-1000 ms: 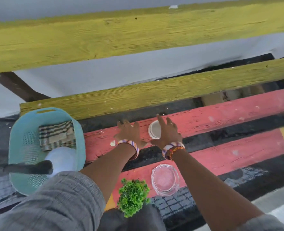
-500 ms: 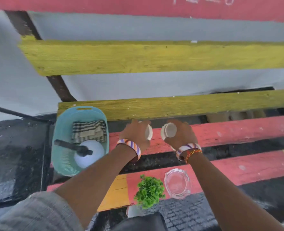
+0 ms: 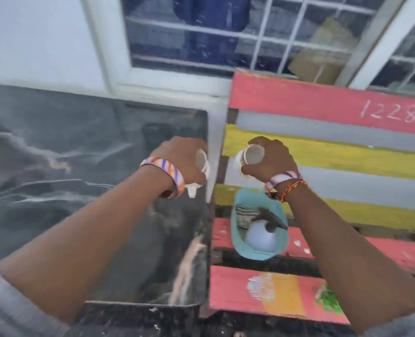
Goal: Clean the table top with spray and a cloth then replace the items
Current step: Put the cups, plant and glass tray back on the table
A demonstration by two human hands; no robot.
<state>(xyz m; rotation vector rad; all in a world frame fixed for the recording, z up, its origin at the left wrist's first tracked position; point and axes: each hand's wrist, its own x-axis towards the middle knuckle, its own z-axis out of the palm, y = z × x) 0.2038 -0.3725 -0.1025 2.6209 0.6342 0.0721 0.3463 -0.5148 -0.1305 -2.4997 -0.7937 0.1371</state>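
With our left hand [image 3: 180,164] and right hand [image 3: 269,161] each gripping a small white cup [image 3: 250,155], a loosened grip could drop one onto the dark counter [image 3: 80,166].

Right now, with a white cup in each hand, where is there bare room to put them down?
The dark marble-look table top under the left hand looks bare all over. On the bench, the pink slat left of the orange patch is free. It is crowded around the blue basket holding the spray bottle and cloth, below the right hand.

White spray bottle [image 3: 261,237] w/ black trigger beside striped cloth [image 3: 244,216], both in basket.
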